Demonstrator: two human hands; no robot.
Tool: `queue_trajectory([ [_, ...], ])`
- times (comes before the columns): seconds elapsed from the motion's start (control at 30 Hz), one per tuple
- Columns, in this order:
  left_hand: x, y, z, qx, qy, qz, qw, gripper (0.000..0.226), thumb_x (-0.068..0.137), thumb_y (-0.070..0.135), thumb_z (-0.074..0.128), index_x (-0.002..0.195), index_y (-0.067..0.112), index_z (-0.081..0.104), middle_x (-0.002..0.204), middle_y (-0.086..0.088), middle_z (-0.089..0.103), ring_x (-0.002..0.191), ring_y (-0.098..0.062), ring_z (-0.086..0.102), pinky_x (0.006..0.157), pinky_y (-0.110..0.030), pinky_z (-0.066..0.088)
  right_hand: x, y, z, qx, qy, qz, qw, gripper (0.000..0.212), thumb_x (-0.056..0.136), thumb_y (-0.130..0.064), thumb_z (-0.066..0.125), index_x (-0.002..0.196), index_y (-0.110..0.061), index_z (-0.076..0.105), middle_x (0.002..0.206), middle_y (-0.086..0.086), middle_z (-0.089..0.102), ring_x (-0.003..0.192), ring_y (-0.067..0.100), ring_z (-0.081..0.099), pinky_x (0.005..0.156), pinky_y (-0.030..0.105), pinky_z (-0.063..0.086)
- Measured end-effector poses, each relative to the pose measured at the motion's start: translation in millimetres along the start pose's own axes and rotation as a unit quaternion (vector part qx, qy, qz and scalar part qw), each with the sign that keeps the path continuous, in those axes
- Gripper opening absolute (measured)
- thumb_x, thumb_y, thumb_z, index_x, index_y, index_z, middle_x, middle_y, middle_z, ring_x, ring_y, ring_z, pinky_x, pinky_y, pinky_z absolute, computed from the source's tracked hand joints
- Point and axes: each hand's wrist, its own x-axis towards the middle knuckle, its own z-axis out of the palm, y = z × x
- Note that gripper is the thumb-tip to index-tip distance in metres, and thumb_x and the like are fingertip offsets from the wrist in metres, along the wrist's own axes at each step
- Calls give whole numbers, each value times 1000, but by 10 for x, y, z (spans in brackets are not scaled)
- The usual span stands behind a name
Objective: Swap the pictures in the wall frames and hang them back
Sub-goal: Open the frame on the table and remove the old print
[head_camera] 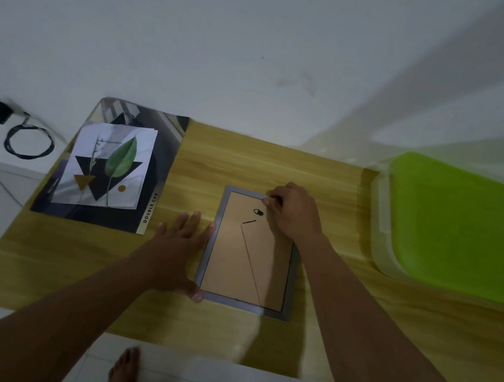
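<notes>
While the person is leaning over the wooden table (247, 164), stance: standing barefoot on white floor tiles (188, 371) at its near edge.
Task item: grey picture frame (248, 254) is lying face down near the middle of the table, with its brown cardboard backing (227, 271) facing up and a small black hanger (258, 212) showing near the top.
Left hand (179, 245): is lying flat with fingers straight and spread, pressing on the frame's left edge, with the thumb touching the lower-left corner.
Right hand (292, 213): is working at the frame's top-right corner, fingers curled and pinching at the top edge. Exactly what is being pinched is too small to tell.
Leaf print (109, 165): is resting loose on a dark brochure (159, 178) at the table's far-left corner, well apart from the frame.
Green-lidded plastic box (464, 225): is sitting at the table's right end.
Black cable (28, 142): is lying coiled on a white surface left of the table.
</notes>
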Motion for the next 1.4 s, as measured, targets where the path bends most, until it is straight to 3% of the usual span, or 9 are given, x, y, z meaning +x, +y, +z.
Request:
queue_trajectory([
  [0.2,-30,46,-53,10,-5,-2,1000,136,58,70,75,149,34,-20,155,-3,-32,142,-29,-28,115,-54,-7,-795,-407,18,-56,8,103,993,60,90,-62,52,126,-14,52,130,8,52,125,28,47,106,49,38],
  [0.3,-36,45,-56,6,-8,-6,1000,136,57,70,75,150,35,-19,156,-4,-30,143,-30,-27,115,-56,-6,-1106,-482,222,-47,-37,115,991,57,94,-54,50,129,-10,47,143,13,41,139,30,35,113,53,29],
  [0.47,-49,68,-47,3,1,-13,1000,137,56,70,76,151,35,-16,158,-4,-27,144,-30,-25,115,-57,-5,-1096,-557,189,20,-9,117,993,42,97,-37,50,120,-2,49,127,17,49,126,32,44,109,50,34],
  [0.63,-22,49,-27,8,2,-13,1000,138,53,72,75,150,36,-17,158,-5,-26,144,-30,-24,114,-58,-4,-1135,-617,102,89,23,134,987,38,91,-36,58,115,-9,45,117,9,50,105,28,52,85,43,49],
  [0.73,-10,15,5,5,3,-11,1000,140,51,75,74,150,37,-16,158,-5,-25,145,-30,-23,114,-59,-3,-1105,-633,-10,122,48,152,980,39,90,-36,62,116,-12,46,111,5,51,96,25,54,74,34,47],
  [0.9,0,6,-4,10,7,-10,1000,144,49,77,74,150,36,-20,160,-7,-21,146,-33,-19,115,-62,2,-808,-456,-428,118,67,196,971,45,88,-40,66,119,-12,49,99,0,49,93,23,54,73,32,44],
  [1.07,-10,26,-70,39,-5,4,999,138,55,76,71,150,33,-18,160,-9,-21,147,-34,-16,115,-61,8,-512,-105,-664,27,31,238,970,50,86,-44,67,120,-11,50,116,10,61,104,30,60,71,32,42],
  [1.27,-16,-27,-85,6,7,15,1000,138,58,68,77,151,27,-18,159,-3,-23,147,-28,-18,118,-56,8,-348,248,-590,-44,13,251,967,43,91,-41,62,118,-10,49,114,11,62,103,31,62,69,33,43],
  [1.4,-17,-34,-110,-6,4,22,1000,140,59,67,77,150,22,-21,155,2,-27,146,-25,-19,119,-54,8,-357,368,-440,-85,14,220,972,25,97,-23,51,118,-10,50,116,11,60,111,31,56,88,43,48],
])
